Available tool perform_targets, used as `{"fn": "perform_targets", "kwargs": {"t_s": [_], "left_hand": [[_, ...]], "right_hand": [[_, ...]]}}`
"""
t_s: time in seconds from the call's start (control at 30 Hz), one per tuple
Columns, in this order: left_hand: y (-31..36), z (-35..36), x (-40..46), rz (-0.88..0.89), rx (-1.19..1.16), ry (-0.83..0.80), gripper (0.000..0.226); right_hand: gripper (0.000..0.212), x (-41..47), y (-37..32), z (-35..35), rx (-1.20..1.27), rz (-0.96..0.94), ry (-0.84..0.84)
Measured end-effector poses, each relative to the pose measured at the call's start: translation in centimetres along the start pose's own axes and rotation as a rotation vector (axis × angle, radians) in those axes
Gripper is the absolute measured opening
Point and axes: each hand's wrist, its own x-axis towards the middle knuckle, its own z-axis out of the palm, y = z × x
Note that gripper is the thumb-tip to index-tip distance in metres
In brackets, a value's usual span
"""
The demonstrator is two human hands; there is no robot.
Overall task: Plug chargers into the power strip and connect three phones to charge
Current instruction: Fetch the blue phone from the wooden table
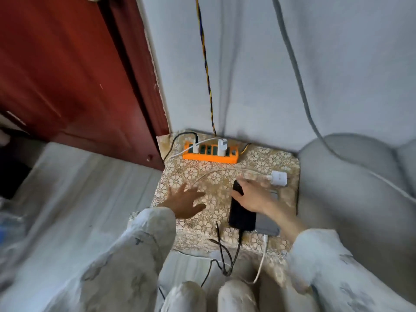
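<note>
An orange power strip [210, 155] lies at the back of a small table with a floral cloth [186, 174]. Two white chargers [222, 145] stand plugged into it. A third white charger [279, 178] lies loose on the cloth at the right, its white cable arcing left. My right hand [252, 197] rests on a black phone [242, 216] with a black cable in its near end. Beside it lies a grey phone [267, 225] with a white cable attached. My left hand [185, 201] hovers open, fingers spread, over the cloth.
A dark red door [67, 75] stands at the left. A grey wall is behind, with a twisted blue-yellow wire [206, 68] running down to the strip. A grey cushioned seat [360, 181] is at the right. Black cables [225, 255] hang over the table's near edge by my knees.
</note>
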Motion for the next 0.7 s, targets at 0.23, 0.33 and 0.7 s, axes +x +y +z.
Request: {"fn": "perform_targets", "kwargs": {"t_s": [0.23,0.33,0.7], "left_hand": [[2.2,-10.8,-19.2,-0.161,-0.519,0.332,0.046],[1.3,-14.2,-27.9,-0.256,-0.638,0.535,0.037],[-4.5,-11.8,-49.8,-0.669,-0.774,0.907,0.027]], "right_hand": [[0.053,-13.3,-12.7,-11.9,0.12,-0.24,-0.157],[0.05,-17.8,-18.5,-14.7,0.169,-0.356,-0.223],[0.043,-25.1,-38.2,-10.8,-0.108,-0.807,-0.358]]}}
